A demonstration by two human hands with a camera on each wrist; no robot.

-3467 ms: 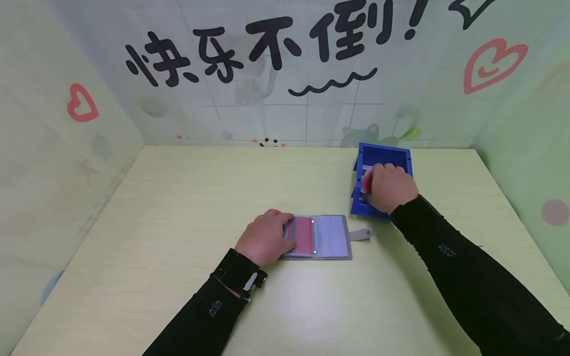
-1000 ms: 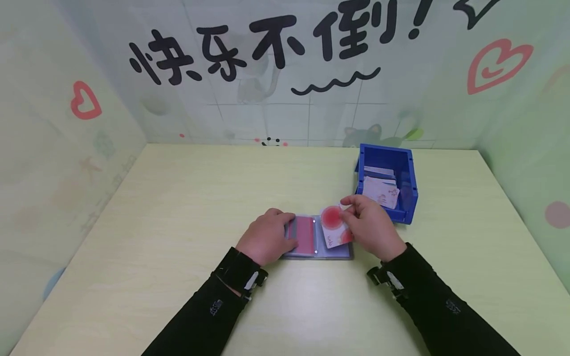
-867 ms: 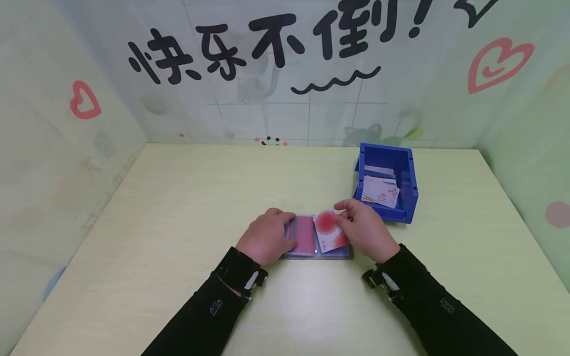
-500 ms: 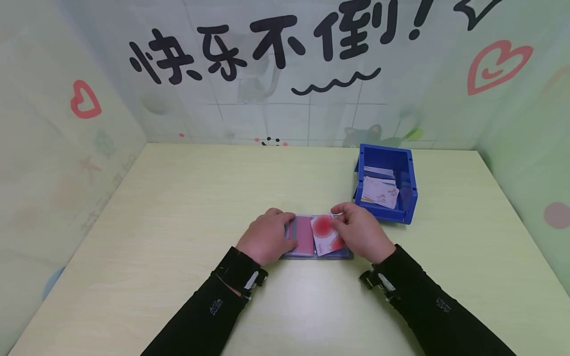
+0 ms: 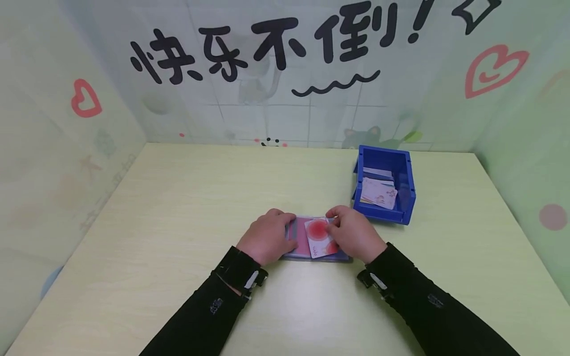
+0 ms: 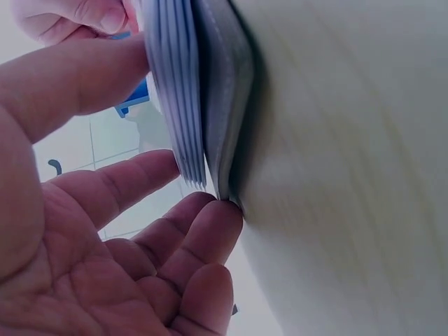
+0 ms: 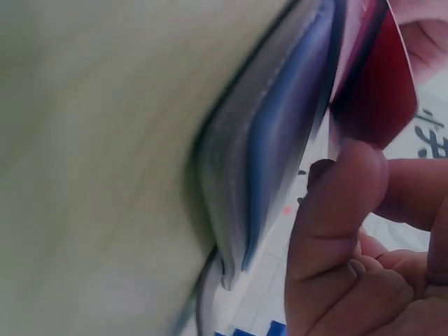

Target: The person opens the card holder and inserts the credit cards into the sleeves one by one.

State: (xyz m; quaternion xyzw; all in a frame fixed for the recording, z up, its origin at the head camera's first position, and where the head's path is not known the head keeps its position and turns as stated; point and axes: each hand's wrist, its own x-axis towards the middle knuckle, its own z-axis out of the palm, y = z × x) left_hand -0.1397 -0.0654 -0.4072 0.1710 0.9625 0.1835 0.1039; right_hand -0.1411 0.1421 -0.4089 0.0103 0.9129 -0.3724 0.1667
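Note:
A grey-covered card holder point(image 5: 299, 256) with plastic pages lies spread on the table, a pink card showing in its left page. My left hand point(image 5: 267, 237) holds its left side, thumb and index finger on the pages; in the left wrist view its other fingers point(image 6: 213, 234) touch the cover's edge. My right hand point(image 5: 356, 232) pinches a white card point(image 5: 317, 247) with red circles between thumb and finger. The card is slightly tilted over the middle of the card holder, partly covering the pink card. In the right wrist view, the card's red underside point(image 7: 385, 98) appears apart from the right page.
A blue bin point(image 5: 406, 198) stands behind my right hand, with several cards point(image 5: 378, 193) inside. The pale wooden table point(image 5: 213, 188) meets printed wall sheets at its back and sides.
My right hand took the card from the blue bin to the card holder, then slid it leftward from the right page toward the middle. My left hand has stayed in place.

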